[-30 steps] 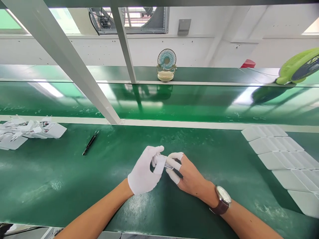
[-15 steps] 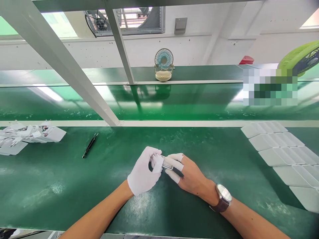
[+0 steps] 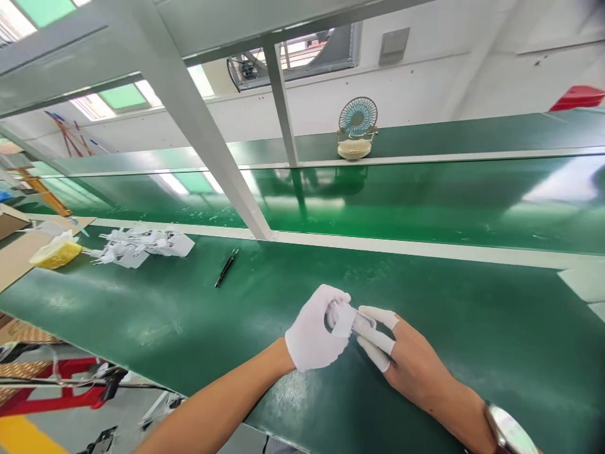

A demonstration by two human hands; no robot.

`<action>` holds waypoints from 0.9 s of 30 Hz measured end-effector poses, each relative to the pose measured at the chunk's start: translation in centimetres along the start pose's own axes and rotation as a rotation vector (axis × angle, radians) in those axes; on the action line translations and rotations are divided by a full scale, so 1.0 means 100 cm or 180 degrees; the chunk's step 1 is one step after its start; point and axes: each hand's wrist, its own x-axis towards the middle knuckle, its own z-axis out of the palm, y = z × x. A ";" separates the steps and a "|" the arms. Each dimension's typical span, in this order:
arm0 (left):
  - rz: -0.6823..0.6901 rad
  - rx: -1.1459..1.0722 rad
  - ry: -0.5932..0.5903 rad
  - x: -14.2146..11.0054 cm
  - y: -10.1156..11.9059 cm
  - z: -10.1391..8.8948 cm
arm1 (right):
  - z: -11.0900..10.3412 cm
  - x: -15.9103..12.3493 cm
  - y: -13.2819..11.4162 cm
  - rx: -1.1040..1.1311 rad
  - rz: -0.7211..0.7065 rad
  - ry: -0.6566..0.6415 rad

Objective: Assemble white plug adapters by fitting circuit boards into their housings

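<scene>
Far left edge of the green bench: yellow bundle on cardboard; just right of it, a heap of white parts near the back edge; black tweezers lying flat further right, apart from the heap; left hand in a full white glove, curled shut around a small white piece above the bench's front-middle; right hand bare but for white finger cots, fingertips pinching the same piece from the other side, both hands touching; watch on the right wrist; small blue desk fan on the upper shelf behind; white trays at the right edge.
</scene>
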 end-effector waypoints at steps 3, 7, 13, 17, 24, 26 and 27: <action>-0.0051 0.0025 -0.0017 0.000 -0.001 -0.001 | 0.000 0.001 0.000 -0.0002 0.0039 -0.0031; 0.0167 0.0208 0.0082 0.002 -0.002 -0.002 | -0.003 0.004 -0.002 0.0147 0.0257 -0.0164; 0.0140 0.0173 0.0155 0.004 -0.002 -0.001 | -0.004 0.005 -0.003 0.0121 0.0295 -0.0083; 0.0012 -0.0075 0.0101 0.004 -0.002 -0.001 | -0.005 0.006 -0.003 0.0049 0.0352 -0.0275; 0.0000 -0.0406 -0.0044 0.005 -0.009 -0.003 | -0.005 0.007 -0.002 0.0152 0.0340 -0.0429; -0.0032 -0.0531 -0.0051 0.006 -0.009 -0.003 | -0.005 0.007 -0.003 0.0174 0.0322 -0.0415; -0.0047 -0.0574 -0.0050 0.006 -0.008 -0.002 | -0.005 0.008 -0.003 0.0176 0.0321 -0.0426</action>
